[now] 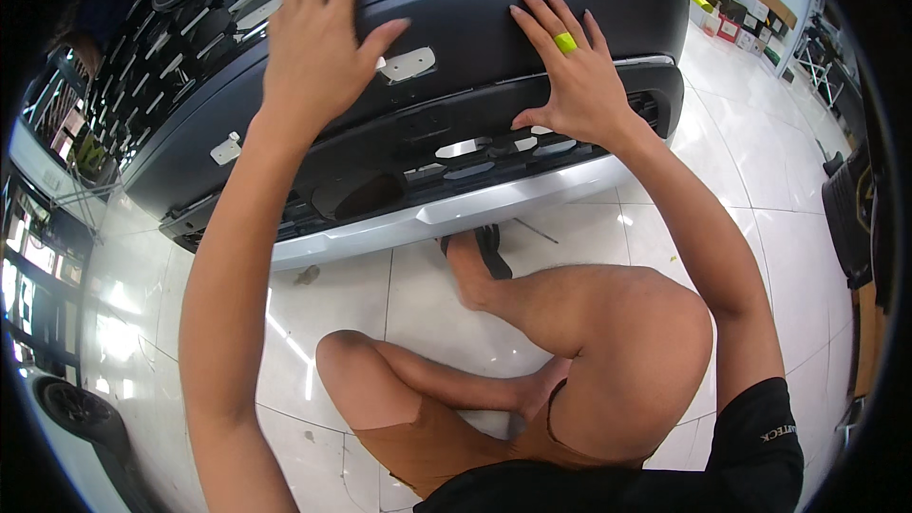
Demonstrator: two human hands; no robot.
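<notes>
A dark grey car front bumper [456, 14] with a black grille [161, 57] and a silver lower strip [446, 214] fills the upper half of the view. My left hand [318, 47] lies flat on the bumper's upper face, fingers spread, just left of a white mounting bracket [408, 64]. My right hand [570, 71] presses flat on the bumper further right, with a yellow-green ring on one finger. Neither hand holds anything. My bare legs are folded on the floor below the bumper.
White glossy floor tiles [332, 313] spread under and around me. A second small white bracket [226, 148] sits on the bumper's left side. A dark tyre [81, 408] lies at lower left. Shelves with boxes [731, 14] stand at upper right, dark equipment [855, 209] at the right.
</notes>
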